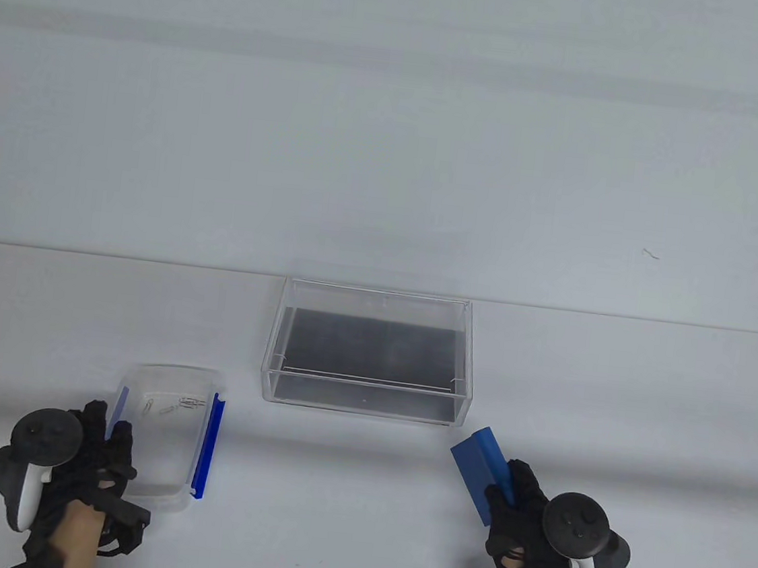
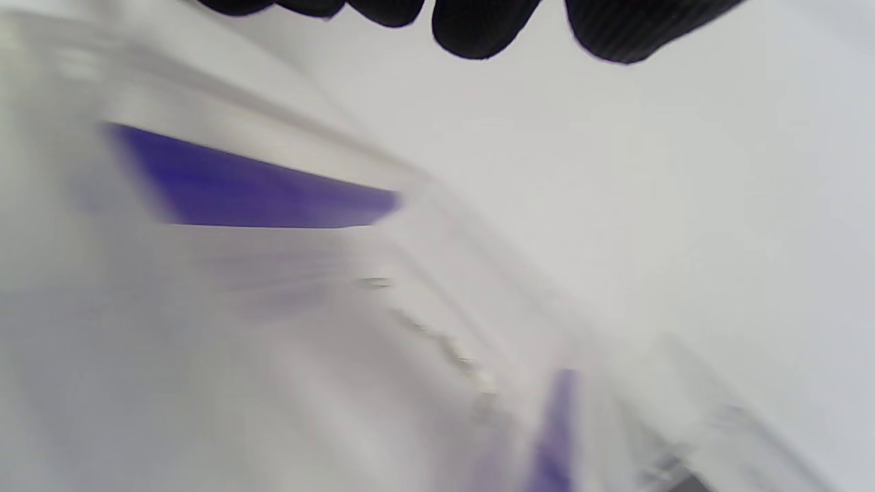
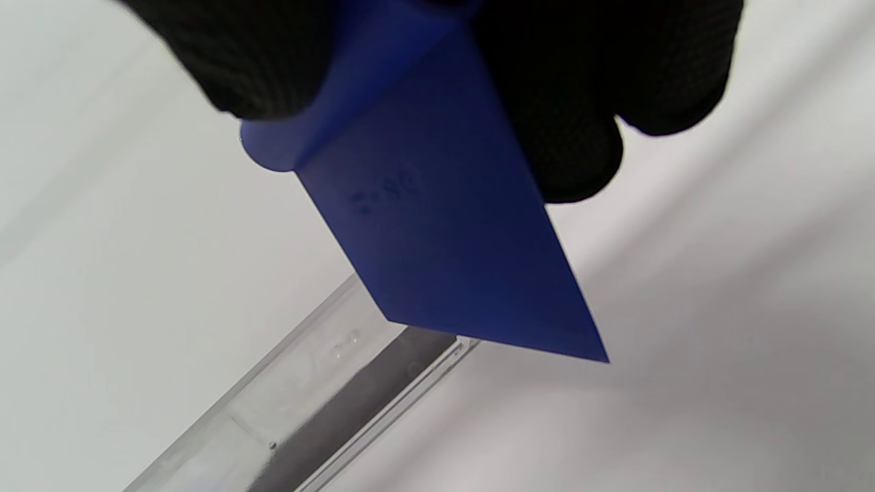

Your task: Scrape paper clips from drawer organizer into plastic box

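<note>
Left hand (image 1: 72, 461) grips the box (image 1: 163, 437) at 7 o'clock; clips (image 1: 170, 405) lie inside. Right hand (image 1: 530, 516) fingers clamp the scraper (image 1: 478, 470) at 5 o'clock. Organizer (image 1: 371, 354) sits centre on the table (image 1: 343, 497).

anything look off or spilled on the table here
Nothing spilled. The paper clips lie inside the plastic box by the left hand; the clear drawer organizer sits square, and the right hand holds the blue scraper.
</note>
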